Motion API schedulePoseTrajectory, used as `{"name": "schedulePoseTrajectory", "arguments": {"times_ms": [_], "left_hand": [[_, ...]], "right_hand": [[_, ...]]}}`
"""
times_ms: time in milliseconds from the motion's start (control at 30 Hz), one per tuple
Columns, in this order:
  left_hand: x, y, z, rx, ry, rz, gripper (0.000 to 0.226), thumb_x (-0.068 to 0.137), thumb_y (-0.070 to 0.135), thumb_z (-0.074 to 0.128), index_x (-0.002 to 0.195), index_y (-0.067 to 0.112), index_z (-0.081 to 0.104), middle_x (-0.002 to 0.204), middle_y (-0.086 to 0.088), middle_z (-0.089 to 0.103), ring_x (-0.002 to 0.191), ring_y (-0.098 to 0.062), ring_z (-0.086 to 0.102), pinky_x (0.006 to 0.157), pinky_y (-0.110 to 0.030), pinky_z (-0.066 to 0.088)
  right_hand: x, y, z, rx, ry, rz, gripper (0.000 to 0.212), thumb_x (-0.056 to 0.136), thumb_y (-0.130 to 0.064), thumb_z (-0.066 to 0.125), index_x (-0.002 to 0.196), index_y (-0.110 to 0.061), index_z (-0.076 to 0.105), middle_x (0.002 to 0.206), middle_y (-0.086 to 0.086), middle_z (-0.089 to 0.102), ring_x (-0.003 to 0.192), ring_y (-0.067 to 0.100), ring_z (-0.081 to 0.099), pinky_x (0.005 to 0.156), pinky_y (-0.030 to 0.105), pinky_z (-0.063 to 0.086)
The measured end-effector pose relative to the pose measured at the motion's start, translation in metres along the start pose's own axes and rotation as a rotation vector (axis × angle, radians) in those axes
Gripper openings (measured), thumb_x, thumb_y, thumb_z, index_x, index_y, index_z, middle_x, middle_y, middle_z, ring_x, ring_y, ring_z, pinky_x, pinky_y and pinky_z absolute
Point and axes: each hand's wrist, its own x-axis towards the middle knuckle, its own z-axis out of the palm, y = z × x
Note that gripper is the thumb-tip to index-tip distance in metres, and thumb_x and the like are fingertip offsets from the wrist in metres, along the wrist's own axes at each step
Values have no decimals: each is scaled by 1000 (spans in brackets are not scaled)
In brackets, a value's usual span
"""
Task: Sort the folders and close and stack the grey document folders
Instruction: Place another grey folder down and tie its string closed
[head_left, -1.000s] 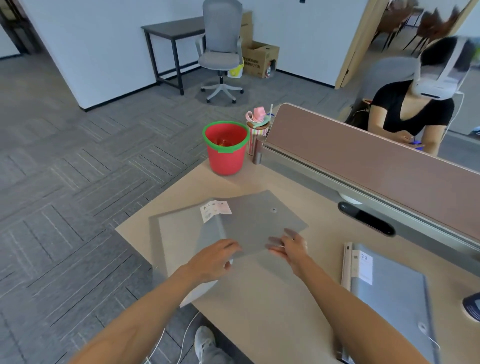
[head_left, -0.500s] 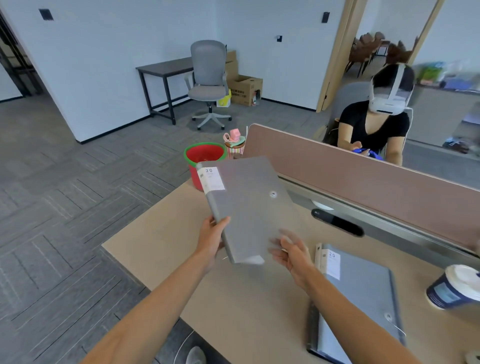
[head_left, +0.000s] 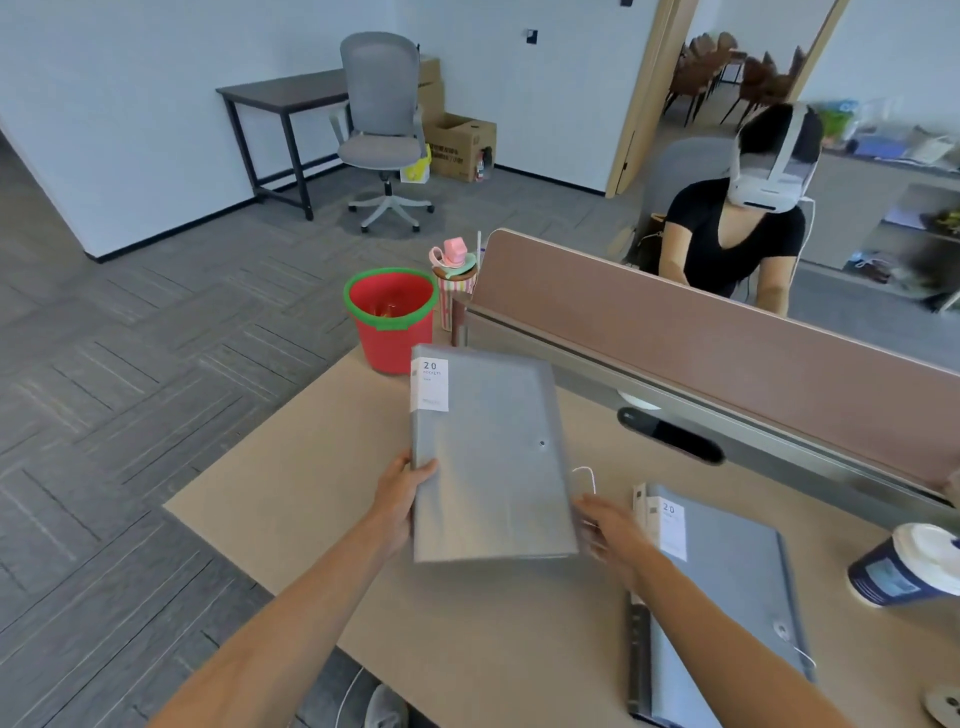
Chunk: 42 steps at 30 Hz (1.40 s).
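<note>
The left hand (head_left: 402, 496) grips a closed grey folder (head_left: 491, 457) by its spine above the counter (head_left: 291, 483), while the right hand (head_left: 605, 525) touches its opposite edge, fingers loosely spread

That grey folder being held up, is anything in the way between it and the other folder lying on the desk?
Only the person's own right hand, beside the held grey folder, lies between it and the folder on the desk. That folder's top looks bare. The coffee cup stands to its right, apart.

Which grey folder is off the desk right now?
The folder held up in both hands, left hand on its spine edge. The other folder lies flat on the desk.
</note>
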Motion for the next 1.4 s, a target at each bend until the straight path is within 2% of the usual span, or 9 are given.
{"name": "schedulePoseTrajectory", "arguments": {"times_ms": [167, 300, 400, 533, 633, 800, 1033, 1233, 1400], "left_hand": [[36, -15, -33, 327, 111, -36, 27, 87, 6, 63, 111, 13, 55, 112, -14, 68, 94, -29, 66, 87, -46, 55], [65, -17, -61, 730, 140, 53, 52, 77, -3, 57, 128, 8, 53, 117, -17, 64, 99, -30, 62, 79, -33, 49], [79, -22, -82, 1159, 65, 75, 66, 80, 2, 54, 143, 10, 36, 143, -17, 39, 134, -32, 34, 101, -32, 34], [90, -25, -90, 1534, -143, 254, 64, 89, 11, 49, 149, 12, 26, 160, -10, 13, 147, -25, 17, 112, -35, 29], [98, -25, -82, 1649, -351, 326, 61, 90, 12, 46, 148, 12, 27, 161, -9, 16, 148, -22, 18, 116, -36, 26], [111, -29, -72, 1767, -534, 357, 55, 89, 12, 45, 143, 13, 35, 158, -8, 22, 146, -23, 20, 114, -44, 28], [98, -38, -62, 1925, -671, 309, 54, 92, 17, 44, 145, 19, 33, 163, 0, 10, 149, -20, 8, 116, -49, 22], [64, -46, -65, 1968, -694, 267, 57, 93, 20, 43, 147, 19, 28, 163, 3, 6, 150, -20, 6, 117, -45, 19], [46, -49, -50, 1931, -596, 214, 42, 91, 18, 45, 131, 9, 50, 153, -3, 33, 142, -19, 27, 102, -38, 43]], "right_hand": [[15, 4, 33, -134, 14, 88, 20, 89, -13, 60, 109, -18, 61, 97, 8, 68, 66, 14, 56, 58, 23, 44], [21, 17, 57, -212, -10, 173, 11, 91, -12, 55, 84, -21, 58, 81, 4, 59, 64, 14, 56, 58, 23, 41], [35, 26, 65, -340, 170, 40, 12, 85, -7, 61, 94, -15, 64, 74, 4, 61, 65, 17, 56, 56, 24, 41], [51, 35, 75, -466, 268, -30, 23, 81, -14, 70, 104, -13, 68, 93, 6, 67, 83, 21, 61, 72, 31, 46], [61, 44, 79, -640, 263, -49, 29, 78, -10, 72, 106, -16, 67, 109, 9, 66, 99, 25, 63, 82, 33, 50], [63, 58, 88, -878, 197, -102, 37, 79, -9, 68, 115, -14, 63, 121, 14, 52, 103, 29, 60, 90, 37, 50], [50, 61, 82, -1344, 139, -324, 18, 91, -18, 51, 102, -10, 63, 104, 10, 63, 103, 31, 58, 81, 38, 48], [42, 58, 61, -1370, 92, -403, 18, 93, -16, 45, 106, -9, 56, 100, 11, 67, 93, 33, 61, 72, 37, 46], [42, 56, 42, -1591, -56, -555, 19, 89, -4, 46, 102, -8, 59, 104, 11, 63, 98, 30, 59, 74, 37, 46]]}}
